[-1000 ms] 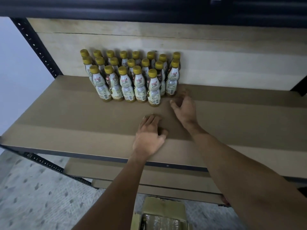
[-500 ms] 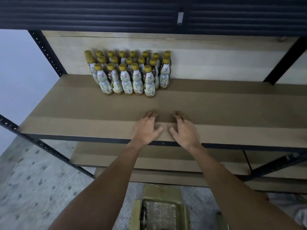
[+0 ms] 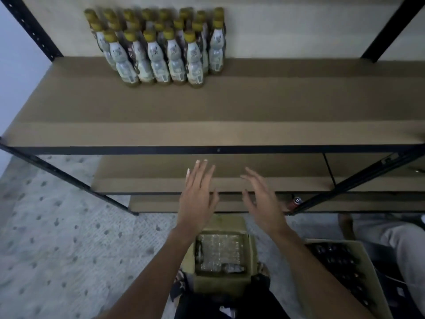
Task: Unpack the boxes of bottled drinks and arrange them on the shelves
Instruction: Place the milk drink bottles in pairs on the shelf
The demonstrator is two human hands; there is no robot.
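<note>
Several gold-capped bottles (image 3: 158,49) with pale labels stand in tight rows at the back left of the brown shelf (image 3: 230,107). My left hand (image 3: 197,194) and my right hand (image 3: 262,199) hang in the air below the shelf's front edge, fingers spread and empty. Under them on the floor sits an opened cardboard box (image 3: 220,282) holding a plastic-wrapped pack of bottles (image 3: 218,252). A second open box (image 3: 345,268) with dark-capped bottles stands to its right.
Black metal uprights (image 3: 30,26) frame the rack. Lower shelves (image 3: 142,183) sit beneath the main one, with a small can (image 3: 295,202) on the lowest. A person's grey-trousered leg (image 3: 395,240) is at the right. Speckled floor (image 3: 57,238) lies left.
Both hands have left the shelf board and dropped below its front edge, toward the opened box. The view has tilted downward, so the bottles now sit near the top.
</note>
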